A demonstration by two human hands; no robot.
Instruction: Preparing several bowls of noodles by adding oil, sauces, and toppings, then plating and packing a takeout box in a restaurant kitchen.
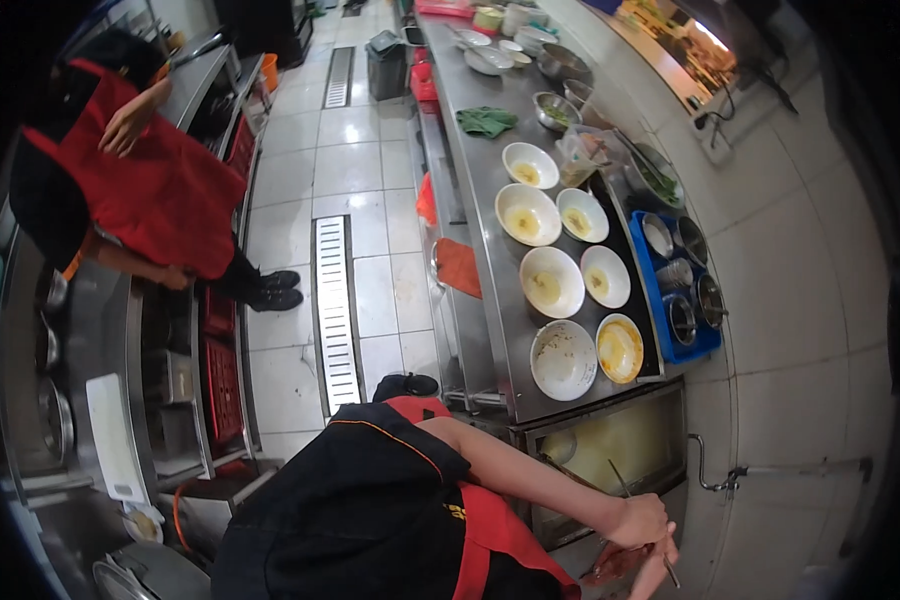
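Note:
My left hand (pixel 637 519) is closed around a thin metal rod (pixel 621 478), whose ends stick out above and below the fist. Just below it, at the bottom right, my right hand (pixel 658 559) meets the left near the rod. Its grip is partly hidden. Beside both hands lies a reddish lump (pixel 606 564), perhaps raw meat, cut off by the apron and the picture's edge. In front of my left forearm is a metal-framed basin (pixel 630 450) with cloudy yellowish liquid and a ladle (pixel 559 446) in it.
Several white bowls (pixel 551 281), some with yellowish liquid, stand on the steel counter (pixel 487 225). Beyond them are a blue tray (pixel 664 330) of metal containers and a green cloth (pixel 487 121). A wall-mounted tap (pixel 731 476) juts out right. Across the aisle stands a co-worker (pixel 165 187).

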